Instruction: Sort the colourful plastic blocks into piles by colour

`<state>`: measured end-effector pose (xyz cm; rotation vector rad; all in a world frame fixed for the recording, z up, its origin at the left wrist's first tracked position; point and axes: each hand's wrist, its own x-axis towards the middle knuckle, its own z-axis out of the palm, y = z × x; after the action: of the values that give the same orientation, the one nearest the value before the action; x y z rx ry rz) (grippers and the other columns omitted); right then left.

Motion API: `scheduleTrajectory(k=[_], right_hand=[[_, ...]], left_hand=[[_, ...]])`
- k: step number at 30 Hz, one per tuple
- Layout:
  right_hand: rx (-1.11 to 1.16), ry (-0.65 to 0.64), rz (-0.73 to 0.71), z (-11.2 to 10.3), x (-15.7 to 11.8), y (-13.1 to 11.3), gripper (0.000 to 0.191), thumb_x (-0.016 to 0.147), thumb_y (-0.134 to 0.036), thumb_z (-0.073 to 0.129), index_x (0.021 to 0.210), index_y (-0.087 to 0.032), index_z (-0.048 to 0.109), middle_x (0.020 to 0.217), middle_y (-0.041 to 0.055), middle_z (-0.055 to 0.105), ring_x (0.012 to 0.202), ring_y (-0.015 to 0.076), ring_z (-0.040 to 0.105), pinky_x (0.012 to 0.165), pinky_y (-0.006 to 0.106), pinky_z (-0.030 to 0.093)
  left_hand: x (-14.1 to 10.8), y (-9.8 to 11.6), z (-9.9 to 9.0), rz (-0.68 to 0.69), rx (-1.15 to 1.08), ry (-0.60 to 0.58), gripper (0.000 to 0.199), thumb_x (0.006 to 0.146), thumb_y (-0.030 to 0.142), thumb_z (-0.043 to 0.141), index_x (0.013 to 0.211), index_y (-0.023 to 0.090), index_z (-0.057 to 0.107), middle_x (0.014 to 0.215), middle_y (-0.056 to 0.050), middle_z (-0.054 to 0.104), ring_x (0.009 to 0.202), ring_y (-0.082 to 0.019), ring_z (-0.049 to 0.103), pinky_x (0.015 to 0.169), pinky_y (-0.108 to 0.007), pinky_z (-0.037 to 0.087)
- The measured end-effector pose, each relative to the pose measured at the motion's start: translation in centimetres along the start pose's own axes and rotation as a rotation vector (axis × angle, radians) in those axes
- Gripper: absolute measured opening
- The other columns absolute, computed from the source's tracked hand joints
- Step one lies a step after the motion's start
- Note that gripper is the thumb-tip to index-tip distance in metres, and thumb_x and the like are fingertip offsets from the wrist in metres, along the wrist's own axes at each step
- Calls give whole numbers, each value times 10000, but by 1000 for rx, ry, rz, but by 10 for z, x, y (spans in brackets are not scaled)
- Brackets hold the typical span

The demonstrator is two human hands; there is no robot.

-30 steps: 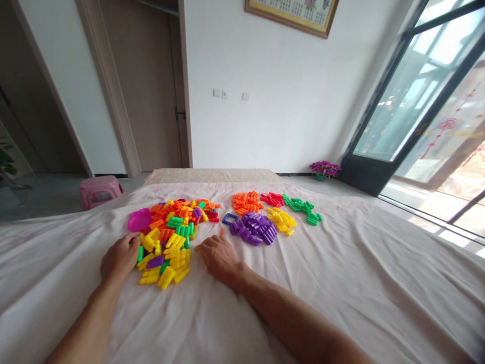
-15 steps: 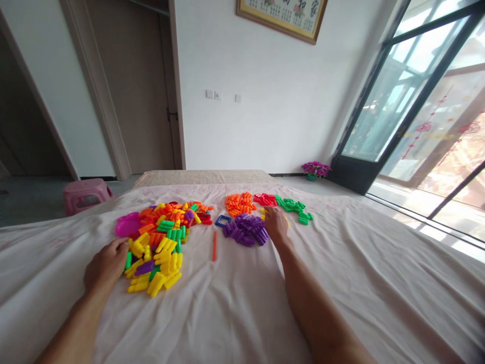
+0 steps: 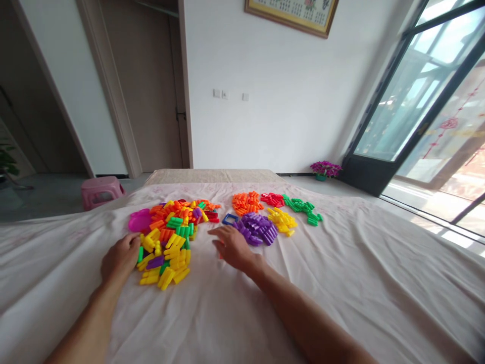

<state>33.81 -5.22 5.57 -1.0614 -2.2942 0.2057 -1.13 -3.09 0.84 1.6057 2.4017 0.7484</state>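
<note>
My left hand (image 3: 120, 257) rests at the left edge of a mixed pile of plastic building pieces (image 3: 175, 245), fingers curled in against it. Whatever those fingers hold, if anything, is hidden. Yellow pieces lie nearest in the pile, with a green piece (image 3: 140, 254) just by the hand. My right hand (image 3: 235, 247) is over the cloth between the mixed pile and the sorted ones, fingers apart, nothing visible in them. It partly covers an orange-red stick. Just beyond it sit a purple pile (image 3: 259, 228) and a blue square frame (image 3: 230, 219).
Yellow (image 3: 282, 221), orange (image 3: 247, 203), red (image 3: 272, 200) and green (image 3: 303, 208) heaps stand apart on the right. A magenta dish (image 3: 139, 221) touches the mixed pile. Everything lies on a wrinkled pale cloth (image 3: 341, 283). A pink stool (image 3: 101, 192) stands beyond, left.
My right hand has come back leftward from the yellow heap, uncovering it, and its fingers have spread. My left hand stays beside the mixed pile. The view has shifted slightly.
</note>
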Motion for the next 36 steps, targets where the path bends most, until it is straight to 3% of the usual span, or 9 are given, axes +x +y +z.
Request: scheduleTrajectory(k=[3, 6, 11, 16, 18, 22, 25, 31, 36], right_hand=[[21, -142, -167, 27, -4, -27, 484, 928, -311, 584, 1395, -232, 485, 1367, 85, 578, 1247, 215, 514, 1044, 370, 401], [-9, -193, -224, 39, -5, -35, 555, 934, -358, 567, 1449, -229, 404, 1449, 111, 494, 1297, 232, 466, 1045, 389, 394], [-47, -181, -148, 36, -3, -33, 303, 877, -286, 604, 1173, -221, 619, 1109, 65, 672, 1058, 219, 575, 945, 363, 420], [-1, -171, -222, 37, 0, -38, 440, 903, -317, 583, 1334, -258, 512, 1333, 62, 578, 1165, 220, 522, 972, 359, 399], [0, -199, -247, 39, 1, -39, 440, 912, -378, 585, 1332, -269, 511, 1306, 64, 586, 1138, 218, 532, 954, 355, 404], [-74, -165, -160, 39, 0, -39, 322, 825, -378, 680, 1111, -245, 618, 1031, 46, 641, 969, 218, 560, 863, 350, 421], [-80, -113, -107, 37, -4, -39, 322, 781, -413, 716, 1021, -226, 610, 1071, 57, 626, 960, 221, 563, 838, 343, 433], [-10, -189, -150, 37, -5, -31, 370, 811, -376, 713, 1121, -218, 588, 1018, 45, 645, 939, 204, 612, 856, 320, 466], [53, 4, 37, 5, 2, 7, 398, 811, -212, 684, 1202, -247, 619, 1153, 55, 607, 949, 179, 620, 798, 278, 498]], left_hand=[[-1, 1, 0, 6, 19, 15, 540, 933, 481, 287, 1246, 225, 645, 1224, -144, 686, 1024, -327, 653, 795, -401, 485], [-3, 3, -2, -8, 44, 18, 540, 930, 485, 286, 1249, 235, 643, 1220, -135, 690, 1014, -322, 657, 771, -390, 486], [-3, 5, -3, -27, 47, 6, 536, 922, 491, 297, 1242, 241, 647, 1189, -136, 701, 992, -322, 660, 760, -385, 488], [-3, 4, -2, -10, 2, 12, 527, 927, 476, 306, 1246, 227, 643, 1232, -151, 678, 1041, -333, 642, 804, -404, 483], [-3, 4, -3, -15, -3, 5, 526, 930, 474, 299, 1244, 226, 641, 1228, -157, 677, 1044, -336, 640, 809, -411, 485], [-1, 3, -2, -28, 2, -25, 541, 935, 486, 284, 1262, 221, 624, 1246, -156, 663, 1063, -343, 632, 827, -422, 483], [0, 0, 0, -26, 1, -12, 529, 928, 486, 314, 1250, 211, 631, 1226, -156, 668, 1048, -356, 634, 816, -435, 481], [2, -2, 1, -35, -2, -31, 574, 929, 516, 263, 1273, 217, 613, 1243, -157, 658, 1068, -348, 627, 831, -413, 482], [4, -3, 1, -67, 18, -78, 580, 918, 558, 246, 1294, 273, 582, 1277, -126, 641, 1086, -327, 621, 843, -390, 473]])
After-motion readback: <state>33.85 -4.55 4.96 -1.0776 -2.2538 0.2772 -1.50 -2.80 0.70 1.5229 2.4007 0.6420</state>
